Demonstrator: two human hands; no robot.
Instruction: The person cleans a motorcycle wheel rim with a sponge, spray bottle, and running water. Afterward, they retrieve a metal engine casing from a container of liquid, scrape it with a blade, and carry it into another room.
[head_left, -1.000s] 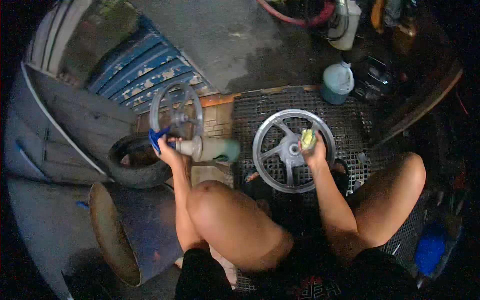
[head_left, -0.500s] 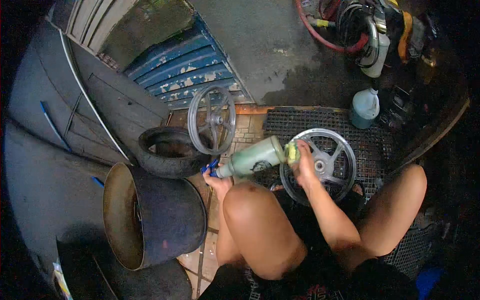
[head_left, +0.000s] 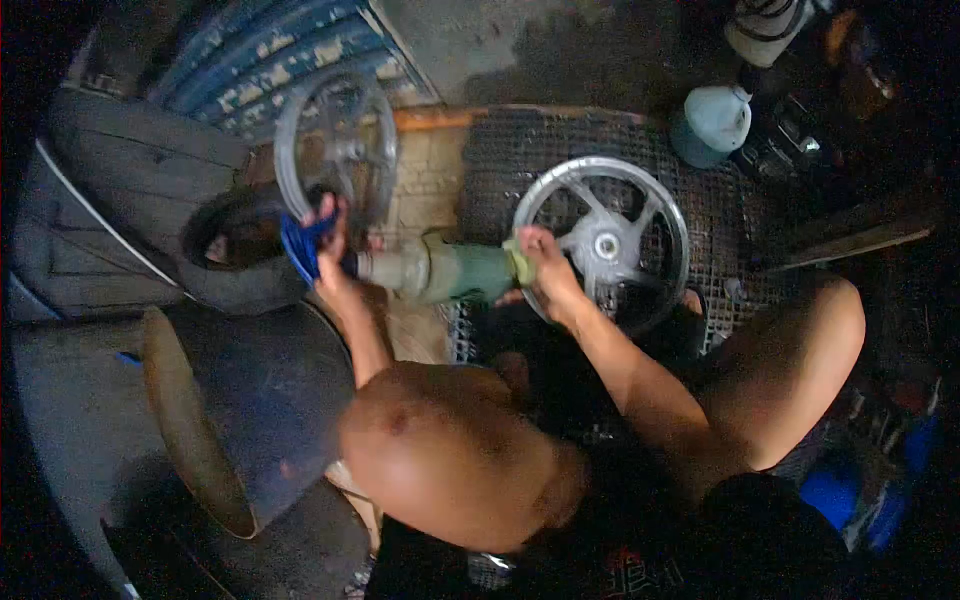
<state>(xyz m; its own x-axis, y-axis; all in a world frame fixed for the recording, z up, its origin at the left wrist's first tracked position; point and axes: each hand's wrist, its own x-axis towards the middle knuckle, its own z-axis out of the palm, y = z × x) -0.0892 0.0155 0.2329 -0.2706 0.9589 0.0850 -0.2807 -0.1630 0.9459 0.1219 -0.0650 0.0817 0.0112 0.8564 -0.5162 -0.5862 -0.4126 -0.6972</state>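
A black mat of open mesh [head_left: 488, 185] spreads beneath the work, and a dark drum [head_left: 275, 400] lies on its side by the person's left leg. An alloy wheel [head_left: 606, 246] sits over the mat just in front of the person, beyond the right forearm; a tyre [head_left: 250, 256] rests near the drum. The bottle [head_left: 465, 272], with greenish liquid inside, points sideways between the two hands. The left hand [head_left: 338, 255] is closed around its neck, by the blue trigger head [head_left: 303, 243]. The right hand [head_left: 545, 272] grips a yellow-green sponge [head_left: 523, 263] at the bottle's base; blur hides whether the two press together.

For a steady hold, the left fingers probably do best wrapped firmly round the neck, clear of the trigger, with the bottle kept level and the sponge pinched lightly, since squeezing could make it drip.
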